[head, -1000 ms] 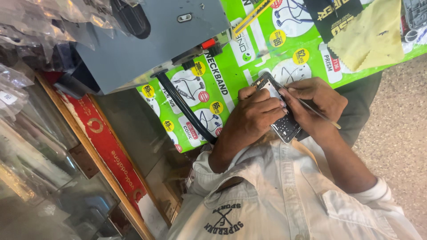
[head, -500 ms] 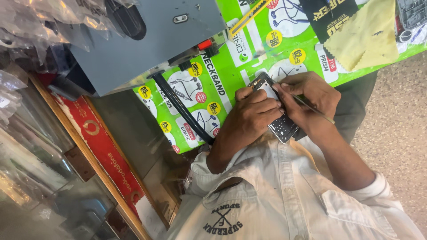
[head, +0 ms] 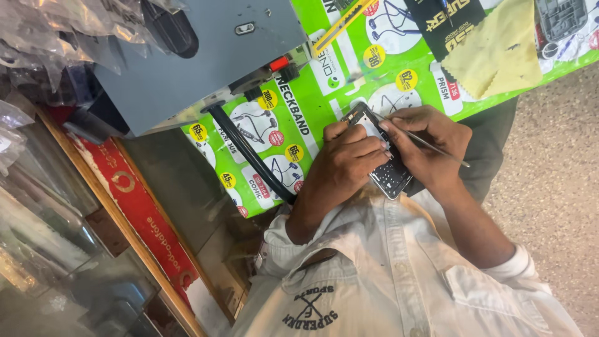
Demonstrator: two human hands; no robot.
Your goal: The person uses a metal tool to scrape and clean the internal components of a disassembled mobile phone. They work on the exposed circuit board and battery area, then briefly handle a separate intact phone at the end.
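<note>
Pinching a thin metal probe [head: 430,142], right hand [head: 430,150] aims its tip at the top end of the opened phone [head: 380,156]. Left hand [head: 346,163] grip wraps the phone's near side, long axis diagonal, over the green-matted worktop's [head: 324,93] near edge. Yellow cloth [head: 499,53] lies well apart.

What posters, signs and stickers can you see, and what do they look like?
Green poster: covers the desk under the hands; bright green, with earphone pictures in white bubbles, and yellow and red round stickers.
Red sign strip: long and narrow, slanting along the glass counter's edge at left.
Black card: top, yellow lettering.
</note>
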